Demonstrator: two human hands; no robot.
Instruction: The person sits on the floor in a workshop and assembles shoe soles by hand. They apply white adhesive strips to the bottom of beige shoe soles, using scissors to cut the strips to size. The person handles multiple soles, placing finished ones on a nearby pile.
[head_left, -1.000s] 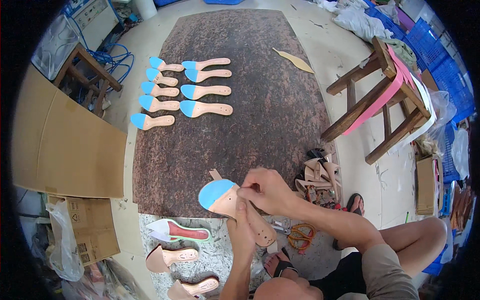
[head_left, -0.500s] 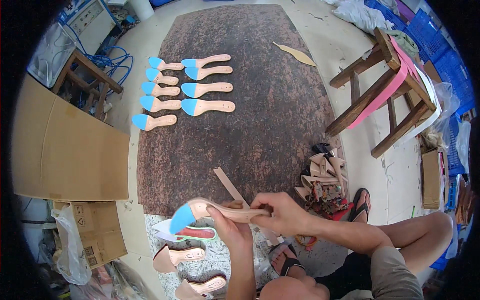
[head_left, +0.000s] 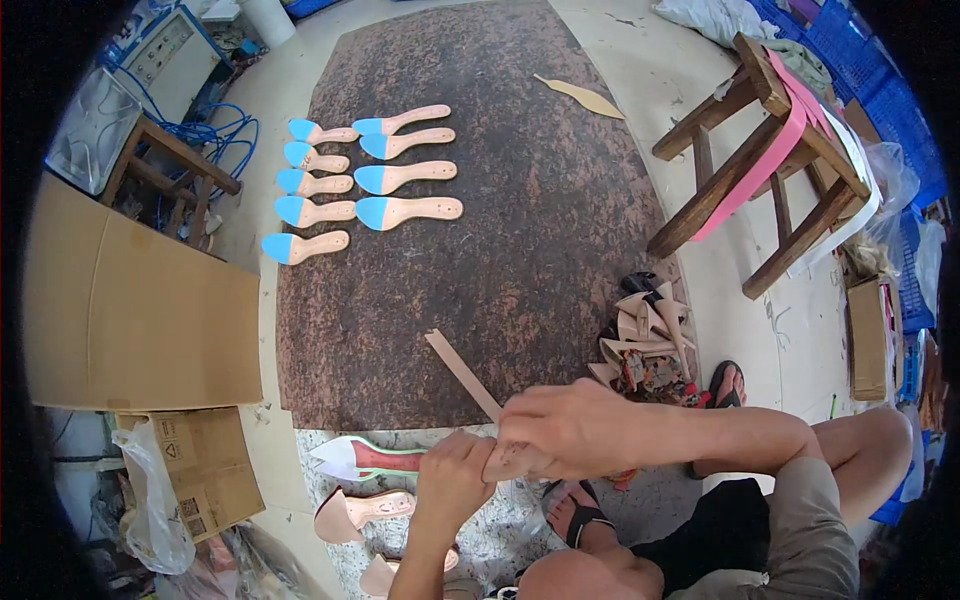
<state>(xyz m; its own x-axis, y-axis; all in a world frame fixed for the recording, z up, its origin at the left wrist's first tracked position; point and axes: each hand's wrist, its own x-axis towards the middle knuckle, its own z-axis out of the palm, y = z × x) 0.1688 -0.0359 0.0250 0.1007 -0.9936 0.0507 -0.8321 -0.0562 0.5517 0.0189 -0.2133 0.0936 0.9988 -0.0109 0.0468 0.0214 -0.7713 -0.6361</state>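
Head view: A person seated low gripped a tan insole (head_left: pixel 508 462) above the near edge of a dark, mottled mat (head_left: pixel 530 260). The left hand (head_left: pixel 448 475) was closed around the insole, its fingers pressed tight and covering much of it. The right hand (head_left: pixel 565 425) bent over the insole's exposed end, knuckles up and fingers curled; its fingertips were hidden, so whether they pinched the insole, the strip or both could not be told. A narrow pale-pink strip (head_left: pixel 462 373) ran out from under the right hand onto the mat.

Nine blue-toed insoles (head_left: pixel 408 210) lay in two columns at the mat's far left, five in one and four in the other. A leaf-shaped beige piece (head_left: pixel 582 98) rested at the far right. Tan shoe heels (head_left: pixel 640 325) were heaped at the right edge, near a wooden stool (head_left: pixel 715 200) draped with a pink band (head_left: pixel 752 185). Nearer the person, left of the hands, lay a green-edged pointed shoe piece (head_left: pixel 345 458) and a pinkish mule (head_left: pixel 340 515).
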